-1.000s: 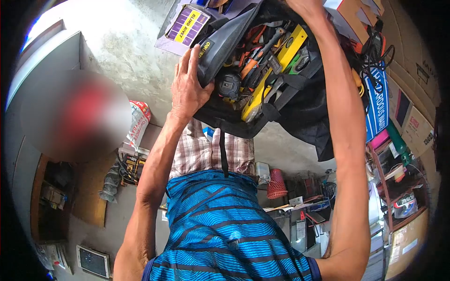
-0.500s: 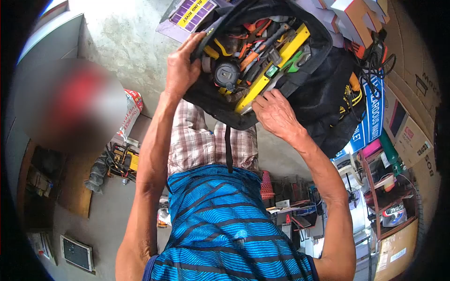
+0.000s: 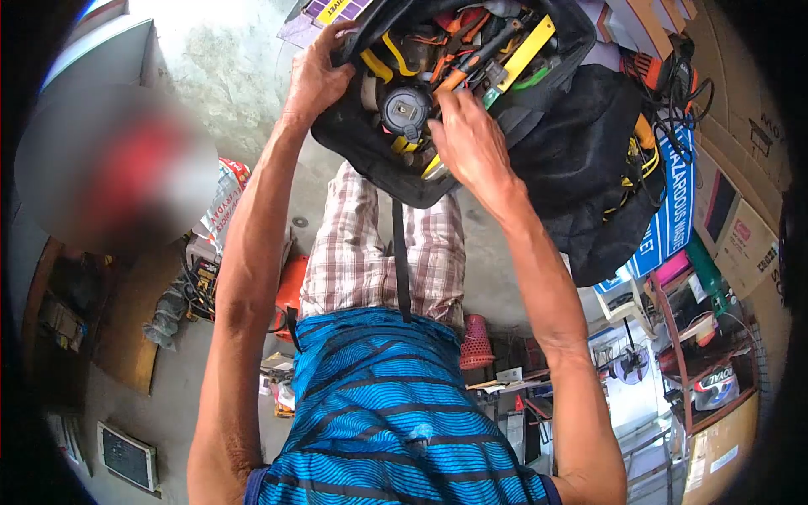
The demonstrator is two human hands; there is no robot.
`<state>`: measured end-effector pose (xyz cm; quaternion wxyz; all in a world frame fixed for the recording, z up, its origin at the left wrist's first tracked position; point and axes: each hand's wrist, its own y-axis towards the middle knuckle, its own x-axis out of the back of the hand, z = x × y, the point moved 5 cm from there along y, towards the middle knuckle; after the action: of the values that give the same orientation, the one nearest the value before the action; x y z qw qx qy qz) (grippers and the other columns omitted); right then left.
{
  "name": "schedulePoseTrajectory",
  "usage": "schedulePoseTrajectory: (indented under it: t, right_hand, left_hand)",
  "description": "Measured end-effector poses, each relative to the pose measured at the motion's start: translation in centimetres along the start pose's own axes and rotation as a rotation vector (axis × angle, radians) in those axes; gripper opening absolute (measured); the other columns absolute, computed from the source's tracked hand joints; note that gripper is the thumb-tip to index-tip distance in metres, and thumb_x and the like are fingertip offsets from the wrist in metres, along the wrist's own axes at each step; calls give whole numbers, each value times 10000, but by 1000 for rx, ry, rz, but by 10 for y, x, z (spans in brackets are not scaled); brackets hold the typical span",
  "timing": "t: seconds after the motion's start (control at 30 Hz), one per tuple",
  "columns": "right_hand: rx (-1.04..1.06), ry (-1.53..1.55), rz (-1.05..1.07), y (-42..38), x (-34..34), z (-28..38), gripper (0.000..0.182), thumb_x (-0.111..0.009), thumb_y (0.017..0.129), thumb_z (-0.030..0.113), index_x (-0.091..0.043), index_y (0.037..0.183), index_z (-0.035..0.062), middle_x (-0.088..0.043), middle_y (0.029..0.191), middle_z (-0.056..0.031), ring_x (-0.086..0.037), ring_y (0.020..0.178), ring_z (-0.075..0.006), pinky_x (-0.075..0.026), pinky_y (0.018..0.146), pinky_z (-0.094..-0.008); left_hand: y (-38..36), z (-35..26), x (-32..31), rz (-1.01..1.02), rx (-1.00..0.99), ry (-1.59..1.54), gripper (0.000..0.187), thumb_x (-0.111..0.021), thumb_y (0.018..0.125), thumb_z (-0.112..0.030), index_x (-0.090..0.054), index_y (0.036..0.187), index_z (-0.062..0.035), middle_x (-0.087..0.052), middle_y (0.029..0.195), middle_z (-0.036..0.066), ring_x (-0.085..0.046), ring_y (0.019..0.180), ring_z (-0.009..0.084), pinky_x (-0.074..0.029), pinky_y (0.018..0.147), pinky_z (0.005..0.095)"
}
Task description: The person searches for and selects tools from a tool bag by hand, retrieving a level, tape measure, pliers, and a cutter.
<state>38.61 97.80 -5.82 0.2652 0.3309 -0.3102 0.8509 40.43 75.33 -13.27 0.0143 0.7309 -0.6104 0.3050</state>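
My left hand (image 3: 320, 80) is closed on the left rim of a black fabric tool bag (image 3: 370, 172), which is tilted so its inside faces me. My right hand (image 3: 473, 139) reaches into the bag with thumb and fingers apart. Its fingertips are partly hidden, close to an orange-handled tool (image 3: 453, 79) and across a yellow spirit level (image 3: 528, 55). Left of this hand sits a round dark tape measure (image 3: 405, 111). Above it, a curved yellow handle (image 3: 393, 55) and several jumbled hand tools fill the bag.
A purple and yellow blind rivet box (image 3: 337, 12) stands beyond the bag. To the right are an orange and black corded power tool (image 3: 648, 74), a blue hazardous waste sign (image 3: 676, 181) and cardboard boxes (image 3: 741, 231). A red basket (image 3: 476, 341) is near my legs. Another person, blurred, is at left.
My right hand has moved up and left, from the level's lower end to over the tools beside the tape measure. The bag and my left hand have shifted slightly up in view.
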Motion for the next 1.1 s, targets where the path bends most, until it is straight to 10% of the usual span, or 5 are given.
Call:
schedulePoseTrajectory:
  t: [0.2,0.4,0.73,0.97,1.1]
  right_hand:
    - [-10,225,-471,65,-32,-1,477,-800,744,185,-596,1135,3,-610,1126,-202,-572,1070,-388,-462,902,-475]
    - [-82,245,-306,85,-42,-15,239,-695,777,122,-604,950,-17,-648,877,-233,-659,733,-433,-525,630,-510]
    - [-61,396,-495,120,-27,24,235,-546,794,25,-587,996,-86,-607,1018,-327,-584,986,-512,-477,883,-518]
    - [59,72,-423,70,14,2,100,-647,847,29,-649,947,20,-633,892,-180,-652,854,-393,-516,770,-448]
    - [114,99,-313,55,24,-5,135,-700,866,26,-658,994,24,-637,911,-94,-652,678,-186,-510,625,-320]
  left_hand:
    - [-11,-10,2,28,-36,135,734,-634,741,21,-478,1438,-147,-694,1185,214,-672,1125,313,-496,975,405]
    - [-27,-17,8,17,3,273,832,-646,708,22,-428,1490,-158,-653,1185,271,-627,1096,446,-501,908,461]
    - [-37,-25,14,-174,-78,401,578,-625,813,-60,-536,1378,-143,-697,988,226,-664,954,432,-523,823,483]
    - [-47,-23,14,-289,-91,449,514,-617,867,-77,-575,1366,-194,-698,1014,221,-670,945,420,-530,805,471]
    - [-37,5,9,-215,99,308,463,-656,872,-88,-653,1310,-235,-737,977,183,-728,885,290,-555,780,391]
